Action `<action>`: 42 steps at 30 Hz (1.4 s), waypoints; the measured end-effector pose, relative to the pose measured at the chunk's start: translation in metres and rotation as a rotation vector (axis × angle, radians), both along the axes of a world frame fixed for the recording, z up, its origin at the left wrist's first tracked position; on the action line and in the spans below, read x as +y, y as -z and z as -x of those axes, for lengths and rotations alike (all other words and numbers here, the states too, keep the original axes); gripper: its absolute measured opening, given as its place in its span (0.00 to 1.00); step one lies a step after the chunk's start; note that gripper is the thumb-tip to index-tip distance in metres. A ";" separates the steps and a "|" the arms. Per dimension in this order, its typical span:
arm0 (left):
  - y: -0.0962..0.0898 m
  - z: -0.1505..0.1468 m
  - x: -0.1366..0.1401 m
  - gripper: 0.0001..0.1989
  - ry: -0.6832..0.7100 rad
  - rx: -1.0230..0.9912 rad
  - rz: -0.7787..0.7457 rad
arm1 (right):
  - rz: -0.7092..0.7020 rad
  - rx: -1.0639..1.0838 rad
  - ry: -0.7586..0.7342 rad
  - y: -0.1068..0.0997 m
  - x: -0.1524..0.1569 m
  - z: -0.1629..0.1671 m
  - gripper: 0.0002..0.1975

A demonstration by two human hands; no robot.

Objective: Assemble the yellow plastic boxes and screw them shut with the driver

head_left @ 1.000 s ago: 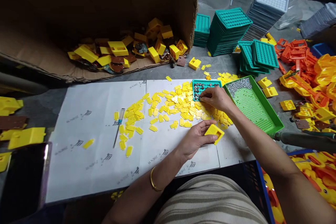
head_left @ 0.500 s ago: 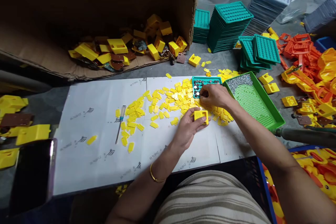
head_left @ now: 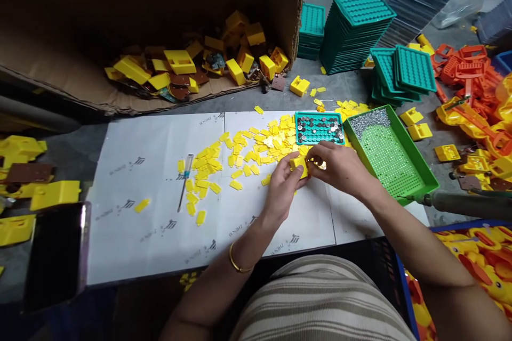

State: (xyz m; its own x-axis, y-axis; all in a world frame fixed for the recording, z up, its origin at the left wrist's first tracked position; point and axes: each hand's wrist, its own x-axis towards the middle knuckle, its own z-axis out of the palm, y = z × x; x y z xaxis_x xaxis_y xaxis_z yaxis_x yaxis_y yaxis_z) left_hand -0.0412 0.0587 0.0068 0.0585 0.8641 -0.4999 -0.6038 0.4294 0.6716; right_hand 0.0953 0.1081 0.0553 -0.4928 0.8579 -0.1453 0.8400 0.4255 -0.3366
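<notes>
My left hand (head_left: 281, 186) is closed round a small yellow plastic case (head_left: 298, 165) and holds it above the white sheet. Against the case's right side are the pinched fingers of my right hand (head_left: 340, 168); whatever is between them is too small or hidden to make out. Just beyond both hands lies a teal ribbed tray (head_left: 302, 142) with several small round dark and silver pieces that look like button cells. Flat yellow plastic pieces (head_left: 207, 160) are scattered to the left of the tray and around it.
A green perforated basket (head_left: 380, 157) with small metal screws sits at right, near a dark cylindrical tool (head_left: 464, 203). A screwdriver (head_left: 184, 184) lies left on the sheet. Behind stand a cardboard box (head_left: 256, 93) of yellow cases and stacked teal trays (head_left: 356, 37). A phone (head_left: 56, 256) is front left.
My right hand has moved from the teal tray back to the yellow case in my left hand. The tray's round pieces are now uncovered. The view has shifted slightly.
</notes>
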 end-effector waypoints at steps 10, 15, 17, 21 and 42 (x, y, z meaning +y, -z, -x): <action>0.002 0.002 0.000 0.18 0.008 -0.050 0.010 | 0.006 0.227 0.056 -0.001 -0.003 -0.013 0.07; 0.001 0.002 -0.001 0.17 0.028 -0.050 0.015 | -0.006 0.142 0.105 0.003 -0.001 -0.007 0.05; 0.001 0.002 -0.001 0.16 0.030 -0.052 0.024 | -0.023 0.049 0.052 0.002 -0.002 -0.005 0.06; 0.001 0.003 0.001 0.14 0.053 -0.111 0.072 | -0.064 -0.079 -0.138 0.001 -0.004 -0.011 0.10; 0.003 0.007 0.004 0.12 0.017 -0.135 0.129 | 0.111 0.448 0.233 0.029 0.047 -0.022 0.05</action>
State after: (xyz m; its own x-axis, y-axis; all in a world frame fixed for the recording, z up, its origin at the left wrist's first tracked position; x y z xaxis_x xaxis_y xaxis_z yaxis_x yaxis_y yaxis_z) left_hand -0.0481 0.0630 0.0033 0.1469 0.7917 -0.5930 -0.6767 0.5177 0.5236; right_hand 0.1177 0.1555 0.0263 -0.3255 0.9436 -0.0601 0.6715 0.1860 -0.7173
